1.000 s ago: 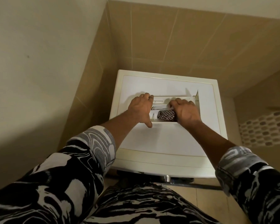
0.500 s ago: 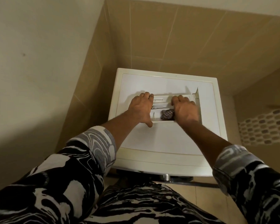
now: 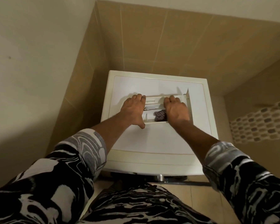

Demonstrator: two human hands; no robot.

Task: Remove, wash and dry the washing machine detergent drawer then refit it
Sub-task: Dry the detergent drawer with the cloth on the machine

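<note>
The white detergent drawer [image 3: 152, 109] lies flat on top of the white washing machine [image 3: 160, 143], its front panel standing up at the right end. My left hand [image 3: 133, 109] grips the drawer's left end, fingers curled over its far rim and thumb spread on the machine top. My right hand [image 3: 176, 111] is inside the drawer and holds a dark checked cloth [image 3: 160, 116] against the near compartment. Most of the cloth is hidden under the palm.
The machine stands in a corner, with a plain wall on the left and beige tiled walls behind and to the right. A patterned mosaic strip [image 3: 262, 120] runs along the right wall. A metal part [image 3: 160, 177] shows below the machine's front edge, above the tiled floor.
My right hand has shifted the checked cloth slightly inside the drawer, first away from me, then back. My left hand has stayed on the drawer's left end.
</note>
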